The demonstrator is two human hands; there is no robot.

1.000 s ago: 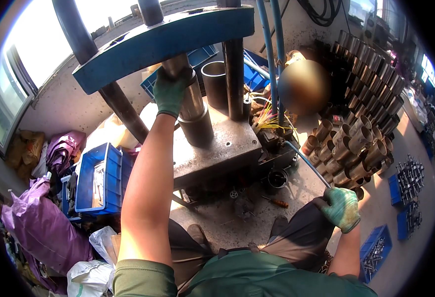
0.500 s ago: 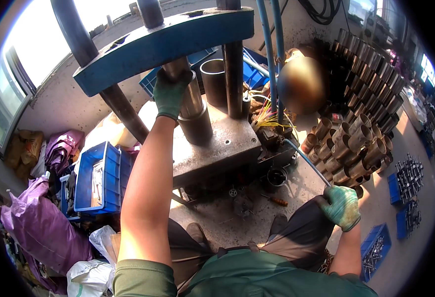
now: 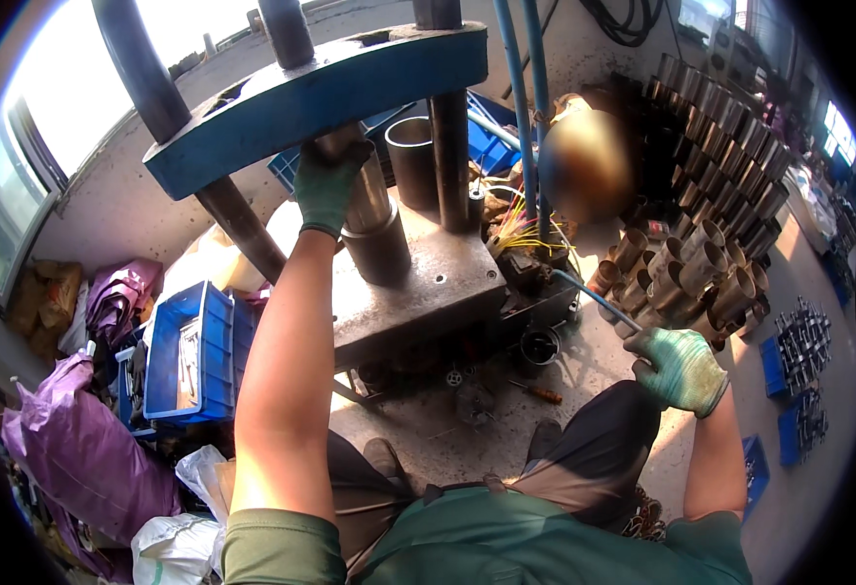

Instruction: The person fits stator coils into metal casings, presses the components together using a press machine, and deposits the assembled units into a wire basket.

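Note:
My left hand [image 3: 325, 187], in a green glove, is closed round a metal cylinder just under the blue crossbeam [image 3: 321, 97] of a press. Shadow hides part of its fingers. The shiny cylinder [image 3: 369, 200] stands upright in a wider, dark metal sleeve [image 3: 377, 253] on the steel press bed [image 3: 423, 283]. A second wide metal tube [image 3: 413, 161] stands behind it on the bed. Out to the right, my gloved right hand [image 3: 683, 370] is wrapped round the end of a thin blue lever [image 3: 594, 295], which slants up towards the press.
Dark steel columns [image 3: 447, 161] flank the work. Cut tubes [image 3: 686, 263] stand at the right, with stacked tubes [image 3: 730, 146] behind. A blue crate [image 3: 215, 351] and a purple sack [image 3: 87, 448] lie at left. A screwdriver [image 3: 537, 392] lies on the floor.
My right hand has risen and moved slightly right with the lever's end. The blue crossbeam appears slightly lower over the bed. My left hand keeps its grip at the cylinder.

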